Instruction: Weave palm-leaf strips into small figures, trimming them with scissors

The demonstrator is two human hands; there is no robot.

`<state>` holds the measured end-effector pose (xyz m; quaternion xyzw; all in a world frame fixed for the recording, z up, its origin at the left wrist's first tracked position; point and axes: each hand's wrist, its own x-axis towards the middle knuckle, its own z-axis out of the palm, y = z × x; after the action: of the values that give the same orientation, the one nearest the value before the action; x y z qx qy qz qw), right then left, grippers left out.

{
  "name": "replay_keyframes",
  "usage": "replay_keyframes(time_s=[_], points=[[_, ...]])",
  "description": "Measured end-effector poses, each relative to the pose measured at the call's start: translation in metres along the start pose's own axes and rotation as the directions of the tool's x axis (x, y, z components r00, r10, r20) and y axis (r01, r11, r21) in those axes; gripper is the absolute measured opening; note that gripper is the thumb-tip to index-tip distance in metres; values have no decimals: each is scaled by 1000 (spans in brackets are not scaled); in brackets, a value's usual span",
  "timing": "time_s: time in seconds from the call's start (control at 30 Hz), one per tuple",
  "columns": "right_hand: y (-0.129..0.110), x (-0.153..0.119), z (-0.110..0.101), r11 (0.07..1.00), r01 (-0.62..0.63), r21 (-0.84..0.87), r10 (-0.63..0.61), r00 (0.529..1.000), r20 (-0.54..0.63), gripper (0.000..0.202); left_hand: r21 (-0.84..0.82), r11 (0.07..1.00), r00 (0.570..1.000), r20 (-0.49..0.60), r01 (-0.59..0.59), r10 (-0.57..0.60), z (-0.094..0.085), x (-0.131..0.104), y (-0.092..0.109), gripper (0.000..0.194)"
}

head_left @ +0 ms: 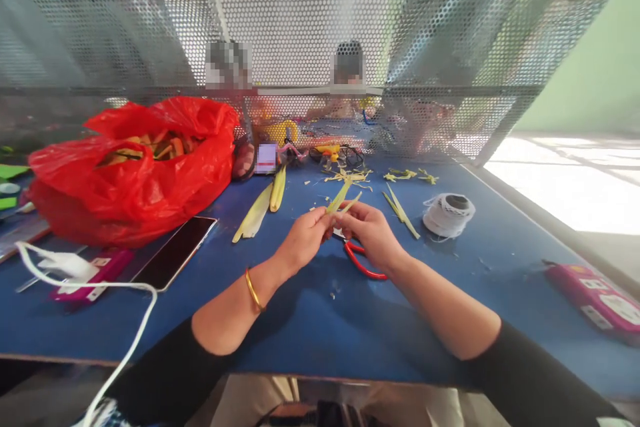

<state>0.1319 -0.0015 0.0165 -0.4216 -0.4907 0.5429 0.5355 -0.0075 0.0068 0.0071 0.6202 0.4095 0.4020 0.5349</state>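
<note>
My left hand (307, 233) and my right hand (371, 233) meet over the middle of the blue table, both with fingers pinched. Between them is a pale yellow-green corn husk strip (341, 193), split into narrow ends that point away from me. Below my right hand lie red-handled scissors (356, 257), their blades partly hidden by my fingers. Left of my hands rest a broad piece of husk (254, 213) and a folded yellowish husk (278, 190). Right of them are thin green strips (401, 212) and a spool of white thread (449, 215).
A red plastic bag (150, 203) of husk pieces stands at left, with a phone (177, 252) and a white cable (145, 327) before it. Magenta power strips (600, 297) lie at both sides. Scraps (350, 177) and a perforated metal screen (305, 20) are at the back; people sit beyond.
</note>
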Motion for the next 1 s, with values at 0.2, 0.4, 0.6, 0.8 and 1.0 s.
replay_keyframes(time_s=[0.2, 0.4, 0.6, 0.8, 1.0], points=[[0, 0, -2, 996, 5, 84, -5, 1000, 1, 34, 253, 962, 993, 81, -107, 89, -3, 2, -8, 32], [1, 4, -8, 996, 43, 75, -38, 997, -74, 28, 602, 795, 997, 33, -75, 70, -7, -2, 7, 32], [2, 7, -11, 995, 21, 96, -11, 994, -108, 31, 625, 780, 998, -12, -36, 56, -15, 1, 12, 42], [2, 11, -16, 998, -4, -65, 0, 997, -71, 25, 556, 830, 999, 21, -43, 38, -26, 7, 11, 34], [3, 11, -18, 977, 18, -213, -30, 998, -53, 12, 548, 834, 998, 50, -63, 42, -24, 7, 10, 28]])
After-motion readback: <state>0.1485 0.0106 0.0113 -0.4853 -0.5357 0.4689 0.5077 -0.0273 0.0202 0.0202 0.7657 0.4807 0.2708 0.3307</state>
